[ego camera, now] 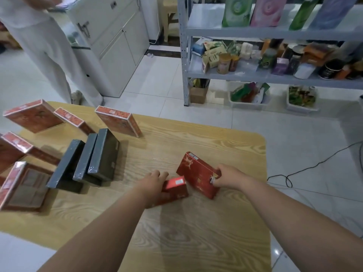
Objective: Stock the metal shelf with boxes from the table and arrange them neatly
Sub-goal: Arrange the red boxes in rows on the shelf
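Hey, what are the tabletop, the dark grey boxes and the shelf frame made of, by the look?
The tabletop looks like wood or wood-grain laminate: pale yellow, bold grain lines, smooth. The dark grey boxes seem to be cardboard wrapped in clear film, judging by shiny wrinkles along their edges. The shelf frame looks like grey-painted metal, with punched holes up the post.

I see glossy white floor tiles with light glare, a white cabinet back left, a beige plastic stool behind it, a black cable looping on the floor at right, and a person in white clothes standing beside the cabinet.
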A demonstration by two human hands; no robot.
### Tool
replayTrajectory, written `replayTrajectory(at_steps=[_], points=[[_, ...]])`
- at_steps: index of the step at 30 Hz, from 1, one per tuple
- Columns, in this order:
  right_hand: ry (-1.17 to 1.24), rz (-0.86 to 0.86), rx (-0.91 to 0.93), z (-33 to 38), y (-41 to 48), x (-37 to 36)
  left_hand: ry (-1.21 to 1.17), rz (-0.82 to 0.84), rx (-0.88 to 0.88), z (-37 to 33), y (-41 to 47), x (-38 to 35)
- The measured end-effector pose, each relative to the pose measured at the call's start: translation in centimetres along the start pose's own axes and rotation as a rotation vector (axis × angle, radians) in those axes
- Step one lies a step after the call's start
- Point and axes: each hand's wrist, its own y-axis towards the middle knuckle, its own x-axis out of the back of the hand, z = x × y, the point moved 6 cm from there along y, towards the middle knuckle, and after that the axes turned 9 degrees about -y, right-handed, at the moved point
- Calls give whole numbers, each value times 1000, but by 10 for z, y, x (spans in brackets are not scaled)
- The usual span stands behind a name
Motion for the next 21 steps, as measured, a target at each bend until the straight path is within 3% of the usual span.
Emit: replayTrajectory(at_steps=[6,9,15,21], points=[[243,52,32,22,13,-10,-124,37,107,33,-22,-17],[545,74,13,36,12,-18,-420,17,188,55,-43,-4],[1041,96,121,90,-9,-12,-1246,-174,234,94,-133,7],[1110,183,249,187,-42,-27,-1489,-288,227,135,-245,1]])
